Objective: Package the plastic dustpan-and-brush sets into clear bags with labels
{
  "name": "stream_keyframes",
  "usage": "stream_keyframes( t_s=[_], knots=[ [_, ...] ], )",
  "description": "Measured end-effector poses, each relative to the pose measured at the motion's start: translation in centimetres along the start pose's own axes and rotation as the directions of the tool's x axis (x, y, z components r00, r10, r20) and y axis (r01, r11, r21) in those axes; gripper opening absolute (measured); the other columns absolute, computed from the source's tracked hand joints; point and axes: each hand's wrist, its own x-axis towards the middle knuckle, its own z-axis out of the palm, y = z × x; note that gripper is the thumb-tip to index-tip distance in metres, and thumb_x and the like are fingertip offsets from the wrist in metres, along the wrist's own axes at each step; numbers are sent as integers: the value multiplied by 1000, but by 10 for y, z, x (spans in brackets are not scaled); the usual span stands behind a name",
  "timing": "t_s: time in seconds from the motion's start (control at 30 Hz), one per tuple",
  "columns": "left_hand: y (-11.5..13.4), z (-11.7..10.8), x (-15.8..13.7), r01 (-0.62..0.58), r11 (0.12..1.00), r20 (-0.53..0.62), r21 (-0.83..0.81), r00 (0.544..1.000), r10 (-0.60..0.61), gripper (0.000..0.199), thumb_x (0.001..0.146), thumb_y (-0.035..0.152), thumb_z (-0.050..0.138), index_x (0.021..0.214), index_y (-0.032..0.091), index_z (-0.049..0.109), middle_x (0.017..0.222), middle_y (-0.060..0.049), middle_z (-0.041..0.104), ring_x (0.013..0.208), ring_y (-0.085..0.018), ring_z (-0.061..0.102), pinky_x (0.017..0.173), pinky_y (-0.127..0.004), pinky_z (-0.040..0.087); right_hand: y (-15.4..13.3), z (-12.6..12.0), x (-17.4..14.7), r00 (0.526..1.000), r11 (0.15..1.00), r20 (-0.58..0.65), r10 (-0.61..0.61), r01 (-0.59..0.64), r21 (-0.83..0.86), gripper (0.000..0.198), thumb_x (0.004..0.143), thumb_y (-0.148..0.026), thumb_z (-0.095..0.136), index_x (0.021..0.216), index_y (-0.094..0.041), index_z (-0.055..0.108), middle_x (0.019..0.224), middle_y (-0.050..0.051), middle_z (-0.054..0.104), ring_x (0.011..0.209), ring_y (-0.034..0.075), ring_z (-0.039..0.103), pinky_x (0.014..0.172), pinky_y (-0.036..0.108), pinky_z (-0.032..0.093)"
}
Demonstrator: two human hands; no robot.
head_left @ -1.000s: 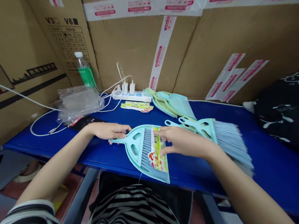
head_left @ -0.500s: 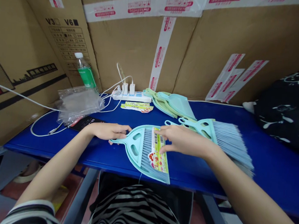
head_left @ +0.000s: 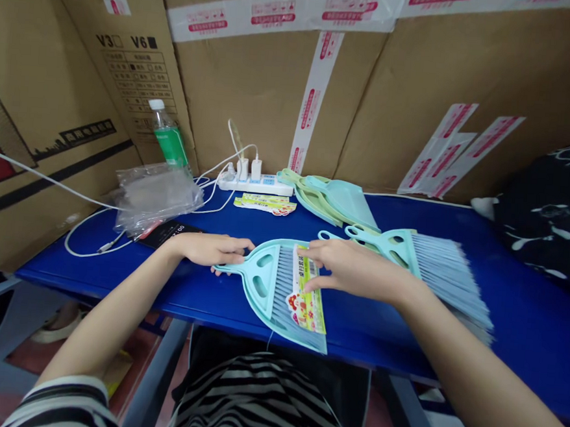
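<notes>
A light-blue dustpan lies at the table's front edge with a matching hand brush nested in it. My left hand is closed round their handles, at the left end. Across the grey-blue bristles lies a printed yellow-green cardboard label. My right hand has its thumb and fingers on the label's upper part, the fingertips partly hidden. Right of that hand, more light-blue brushes lie stacked, bristles pointing right. Further back rests a pile of green and blue dustpans.
Several printed labels lie before a white power strip with chargers and cables. Left are clear plastic bags, a phone and a green-labelled bottle. Cardboard walls the back; a dark patterned bag sits right.
The view has shifted slightly, so everything sits a little further right. Both hands keep nearly the same places on the dustpan set and label.
</notes>
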Motion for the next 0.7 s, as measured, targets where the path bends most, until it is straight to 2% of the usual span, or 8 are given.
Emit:
stream_keyframes(
  t_s=[0.4, 0.53, 0.7],
  knots=[
    [0, -2, 0, -10, 997, -4, 73, 1000, 10, 39, 94, 50, 37, 114, 17, 44, 77, 1, 48, 63, -11, 45, 56, -20, 42, -2, 5, 2, 999, 999, 39, 10, -11, 31, 51, 77, -46, 69, 113, -10, 65, 97, 12, 70, 85, 26, 66, 68, 31, 47],
    [2, -2, 0, -7, 999, -8, 42, 1000, 7, 40, 95, 51, 34, 113, 17, 45, 69, 4, 45, 55, -9, 45, 52, -19, 41, 0, 9, 2, 1000, 999, -13, -25, 25, 22, 45, 76, -45, 70, 109, -14, 66, 100, 11, 70, 89, 26, 66, 69, 31, 47],
    [3, 1, 0, 1, 997, -38, 74, 999, 2, 33, 95, 45, 35, 111, 18, 45, 66, 5, 46, 49, -9, 46, 50, -19, 42, 0, 9, 2, 999, 1000, -31, -21, 21, 3, 38, 77, -42, 70, 105, -16, 68, 89, 7, 71, 77, 23, 66, 63, 30, 47]
  ],
)
